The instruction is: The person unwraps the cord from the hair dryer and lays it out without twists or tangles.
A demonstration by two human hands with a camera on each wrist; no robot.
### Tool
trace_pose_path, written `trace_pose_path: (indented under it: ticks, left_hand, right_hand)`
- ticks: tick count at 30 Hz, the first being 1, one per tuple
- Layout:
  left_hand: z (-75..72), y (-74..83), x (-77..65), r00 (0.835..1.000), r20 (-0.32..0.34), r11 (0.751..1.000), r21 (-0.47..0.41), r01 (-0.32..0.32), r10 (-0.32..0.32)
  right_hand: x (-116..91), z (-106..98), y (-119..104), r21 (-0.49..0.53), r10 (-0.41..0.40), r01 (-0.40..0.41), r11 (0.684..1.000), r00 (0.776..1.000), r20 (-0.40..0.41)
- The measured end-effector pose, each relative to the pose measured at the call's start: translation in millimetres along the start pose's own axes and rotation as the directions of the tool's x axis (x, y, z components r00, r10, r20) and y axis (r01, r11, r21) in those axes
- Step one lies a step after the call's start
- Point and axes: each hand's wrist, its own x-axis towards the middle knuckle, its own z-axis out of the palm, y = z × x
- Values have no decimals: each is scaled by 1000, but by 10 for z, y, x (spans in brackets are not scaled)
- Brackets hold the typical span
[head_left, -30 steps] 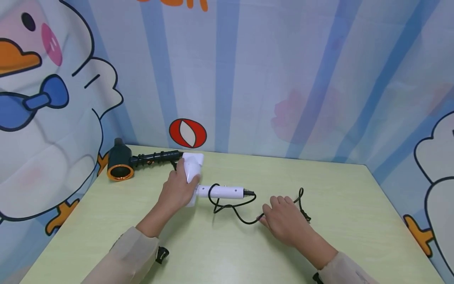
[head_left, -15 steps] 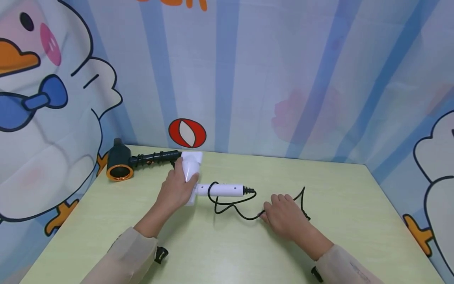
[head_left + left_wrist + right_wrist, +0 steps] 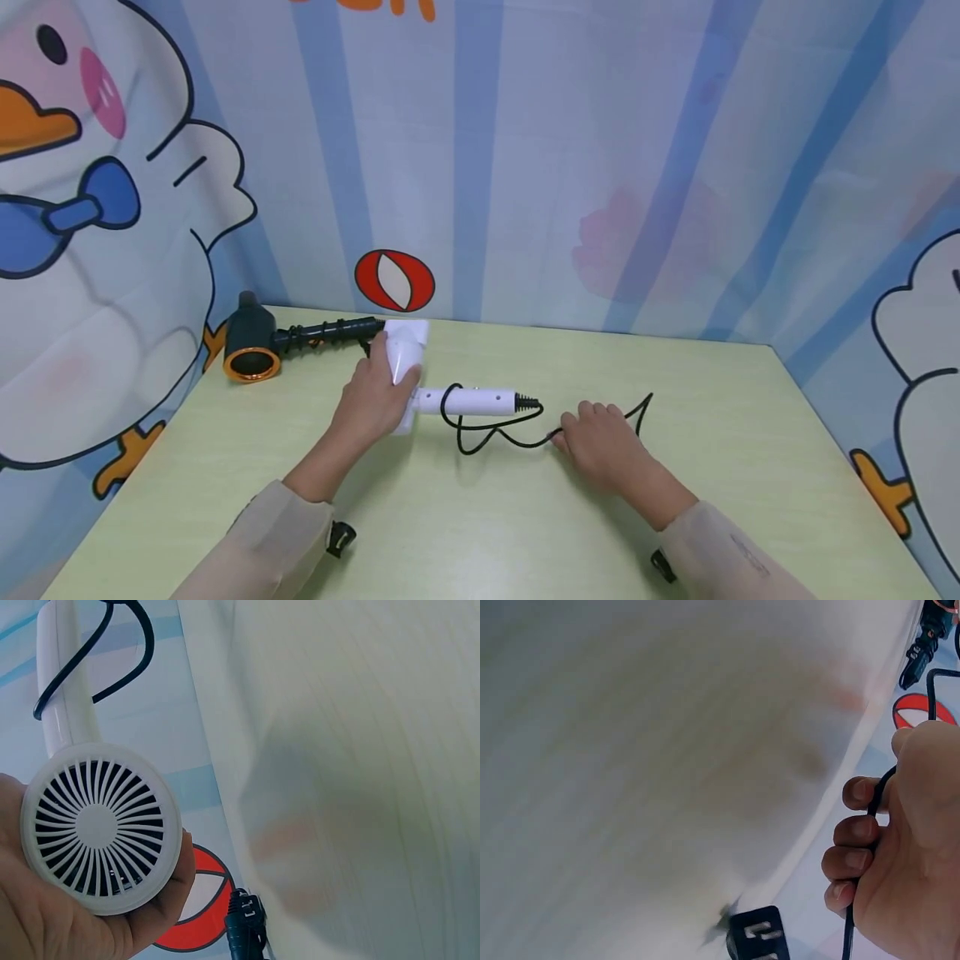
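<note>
A white hair dryer (image 3: 480, 402) points its handle to the right over the table. Its head is in the grip of my left hand (image 3: 375, 396), thumb on the near side. The left wrist view shows the round slatted grille (image 3: 97, 826) facing the camera, with fingers curled behind it. From the handle's end runs a thin black cord (image 3: 528, 446), looping loosely around the handle. My right hand (image 3: 603, 446) holds this cord; in the right wrist view it passes between curled fingers and the palm. A black plug (image 3: 757, 934) shows at the bottom of that view.
At the table's back left corner lies a black hair dryer (image 3: 251, 337) with an orange-gold ring, cord wound around its handle. The pale table (image 3: 480, 533) ends at a cloth backdrop (image 3: 525, 167) with cartoon ducks and blue stripes.
My right hand has moved slightly away from me and to the left, keeping the cord. The cord's slack has shifted, and its plug end has gone behind the hand. My left hand stays nearly still.
</note>
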Motion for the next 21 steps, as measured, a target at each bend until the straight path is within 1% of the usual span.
trace_pose_path:
  ticks: [4,12,17,21]
  left_hand:
    - [2,12,-12,1000,2,1000,-3,-8,8]
    - [8,26,-21,1000,3,1000,4,-14,14]
    - [-5,47,-26,999,7,999,7,-39,39]
    - [-10,58,-39,999,18,999,1,-43,43]
  right_hand:
    - [62,-13,23,58,66,-70,996,996,57]
    - [167,-49,62,93,112,-122,988,988,109]
    - [247,-53,80,96,138,-150,984,983,117]
    - [303,-66,94,104,155,-167,980,982,112]
